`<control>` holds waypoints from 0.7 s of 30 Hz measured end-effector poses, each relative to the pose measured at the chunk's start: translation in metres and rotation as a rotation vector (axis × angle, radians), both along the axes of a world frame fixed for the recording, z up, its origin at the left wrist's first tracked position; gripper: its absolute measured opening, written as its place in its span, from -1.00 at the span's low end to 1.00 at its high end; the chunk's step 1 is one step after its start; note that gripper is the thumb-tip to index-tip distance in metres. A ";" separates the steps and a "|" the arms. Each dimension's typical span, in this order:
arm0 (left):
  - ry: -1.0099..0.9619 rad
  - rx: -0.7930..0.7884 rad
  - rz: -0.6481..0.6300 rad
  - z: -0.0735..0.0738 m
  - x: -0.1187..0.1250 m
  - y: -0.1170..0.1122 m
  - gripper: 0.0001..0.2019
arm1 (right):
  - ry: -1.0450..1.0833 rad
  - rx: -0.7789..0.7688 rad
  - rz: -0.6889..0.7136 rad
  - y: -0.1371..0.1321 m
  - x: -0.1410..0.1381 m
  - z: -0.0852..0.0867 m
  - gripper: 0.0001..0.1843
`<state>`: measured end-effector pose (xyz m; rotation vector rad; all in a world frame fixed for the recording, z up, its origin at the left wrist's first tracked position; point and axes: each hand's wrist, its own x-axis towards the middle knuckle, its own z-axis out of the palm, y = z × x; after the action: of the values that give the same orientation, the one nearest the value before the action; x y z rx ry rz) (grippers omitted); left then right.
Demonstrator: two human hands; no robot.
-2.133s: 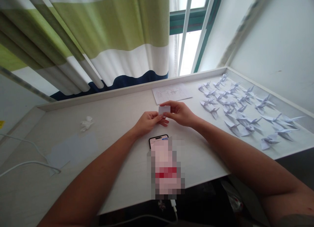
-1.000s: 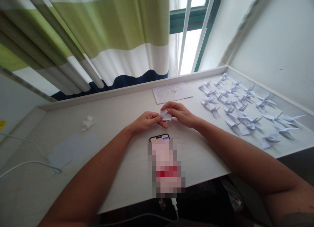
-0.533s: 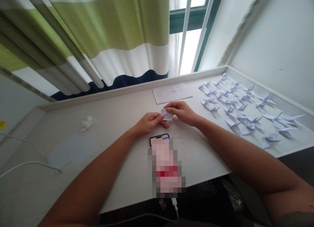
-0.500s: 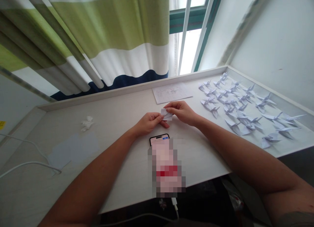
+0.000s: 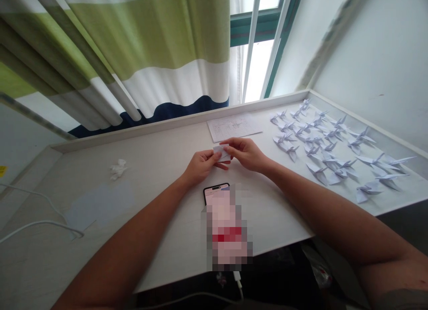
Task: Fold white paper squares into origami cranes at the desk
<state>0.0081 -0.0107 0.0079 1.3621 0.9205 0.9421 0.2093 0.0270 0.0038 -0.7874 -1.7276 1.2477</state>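
Note:
Both hands meet over the middle of the white desk (image 5: 160,158), pinching one small folded piece of white paper (image 5: 222,152) between them. My left hand (image 5: 200,166) grips its left side with thumb and fingers closed. My right hand (image 5: 246,154) holds the right side, fingers curled over the top edge. The paper is lifted just above the desk surface. A phone (image 5: 224,221) lies flat close to me, just below the hands.
Several folded paper cranes (image 5: 321,145) lie in rows at the right. A printed sheet (image 5: 234,126) lies behind the hands. A crumpled white scrap (image 5: 117,168), a flat pale sheet (image 5: 100,204) and a white cable (image 5: 40,223) are at the left. A raised rim edges the desk.
The folded paper has been turned and flattened between my fingers, and both hands have shifted slightly left and up.

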 end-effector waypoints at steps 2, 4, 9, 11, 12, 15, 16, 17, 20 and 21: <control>-0.059 0.014 0.053 0.000 0.002 0.000 -0.48 | 0.027 -0.012 -0.007 -0.001 -0.001 0.001 -0.60; -0.071 0.027 0.096 0.000 0.002 0.000 -0.51 | 0.033 -0.010 -0.033 -0.003 -0.002 0.002 -0.61; 0.074 0.034 0.176 0.001 0.001 0.001 -0.63 | 0.073 -0.032 -0.049 -0.003 -0.002 0.004 -0.60; 0.073 0.034 0.201 0.001 0.001 0.002 -0.66 | 0.063 -0.020 -0.049 -0.003 -0.002 0.005 -0.60; 0.053 0.041 0.217 0.001 0.000 0.002 -0.65 | 0.054 -0.017 -0.043 -0.003 -0.002 0.005 -0.61; 0.006 0.059 0.251 0.001 0.001 0.003 -0.59 | 0.038 -0.028 -0.009 -0.004 -0.001 0.006 -0.64; 0.006 0.058 0.257 0.001 0.001 0.004 -0.57 | 0.033 -0.035 -0.001 -0.004 -0.002 0.006 -0.65; 0.010 0.056 0.263 0.000 0.001 0.004 -0.57 | 0.032 -0.040 0.000 -0.005 -0.002 0.006 -0.65; 0.017 0.060 0.278 -0.001 0.000 0.004 -0.59 | 0.046 -0.041 -0.031 -0.004 -0.002 0.004 -0.63; 0.017 0.063 0.278 -0.001 0.000 0.004 -0.60 | 0.054 -0.041 -0.045 -0.003 -0.002 0.002 -0.62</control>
<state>0.0083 -0.0064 0.0071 1.3174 1.1206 1.1805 0.2070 0.0237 0.0063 -0.8046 -1.6370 1.2666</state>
